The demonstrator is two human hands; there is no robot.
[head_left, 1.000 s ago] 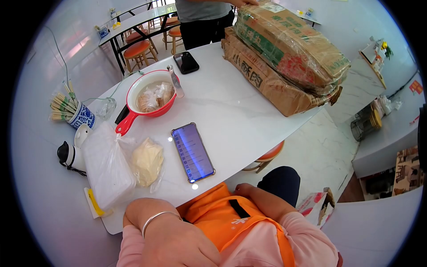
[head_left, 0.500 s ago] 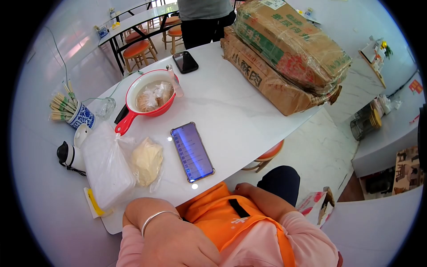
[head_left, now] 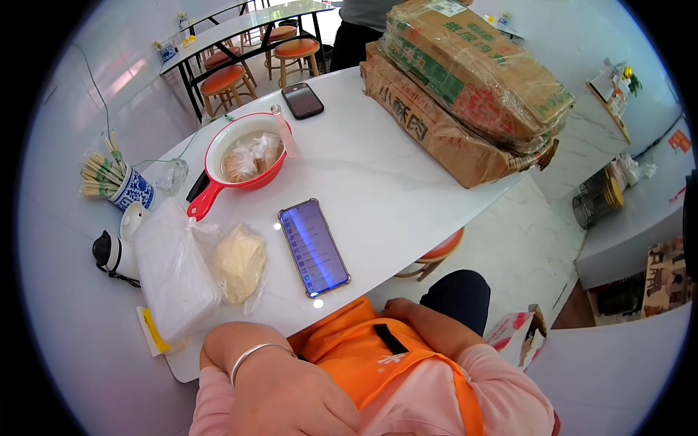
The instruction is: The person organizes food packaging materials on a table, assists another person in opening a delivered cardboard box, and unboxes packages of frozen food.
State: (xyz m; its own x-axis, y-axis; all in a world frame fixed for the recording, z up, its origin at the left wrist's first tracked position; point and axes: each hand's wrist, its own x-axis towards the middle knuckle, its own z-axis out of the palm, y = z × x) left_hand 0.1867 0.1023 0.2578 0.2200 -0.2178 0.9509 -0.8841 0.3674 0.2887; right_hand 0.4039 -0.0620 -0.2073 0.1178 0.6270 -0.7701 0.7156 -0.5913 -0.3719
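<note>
My left hand (head_left: 298, 396), with a silver bangle (head_left: 254, 354) at the wrist, is raised close in front of my chest. Its back and knuckles show, but the fingers run out of the bottom of the view. Down by my lap, my right hand (head_left: 397, 308) rests beside the orange apron (head_left: 349, 345); its fingers are hidden. A phone with a lit screen (head_left: 314, 248) lies on the table nearest to both hands. Left of it are a clear bag with a pale yellow lump (head_left: 240, 265) and a white plastic bag (head_left: 171, 269).
Further back on the table stand a red-handled bowl (head_left: 214, 171) with bagged food, a dark phone (head_left: 302, 101) and two stacked cardboard boxes (head_left: 465, 80). A blue-white holder of chopsticks (head_left: 133, 190) and a white bottle (head_left: 120, 256) line the left edge. One person (head_left: 356, 33) stands behind.
The person behind the table has moved to the right and is now partly behind the boxes. My hands and the things on the table stay where they were.
</note>
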